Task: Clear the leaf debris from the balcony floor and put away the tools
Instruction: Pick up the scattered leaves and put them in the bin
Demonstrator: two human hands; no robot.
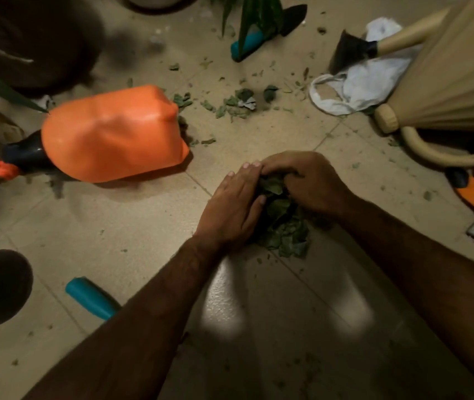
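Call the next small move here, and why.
Probably squeeze the hands together and lift the pile: left hand presses flat against its side, right hand curls over its top, so it looks gathered. The white bag lies further off, a likely drop.

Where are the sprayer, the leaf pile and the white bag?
sprayer (112, 134), head view, middle of its orange tank.
leaf pile (287, 235), head view, exposed green leaves on its near side.
white bag (365, 85), head view, crumpled middle of the bag.
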